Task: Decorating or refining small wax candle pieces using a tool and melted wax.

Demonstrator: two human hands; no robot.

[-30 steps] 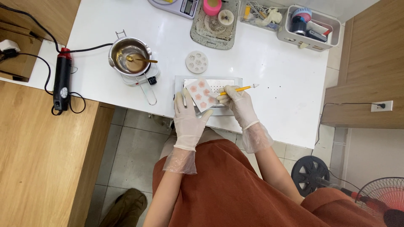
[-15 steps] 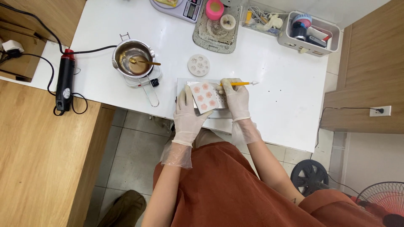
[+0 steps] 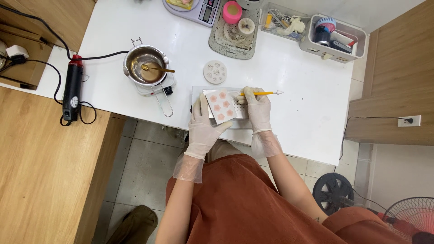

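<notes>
Gloved hands work a small flower mould over a metal tray on the white table.

The left hand [image 3: 204, 124] holds the white mould [image 3: 222, 106], its thumb and fingers pinching the mould's near-left edge so that it sits tilted over the grey tray [image 3: 199, 92], pink flower shapes facing up. The right hand [image 3: 257, 110] rests at the mould's right edge, its fingers closed around a yellow pointed tool [image 3: 262, 93] that runs away from the mould to the right. A round white mould [image 3: 215, 72] lies just beyond the tray, and a steel pot [image 3: 144, 68] with a spoon stands on a small burner, well to the tray's left. The risk, as I judge it: the grip takes only one edge, so a push from the tool could tip the mould off the tray or mar the soft-looking flowers.
</notes>
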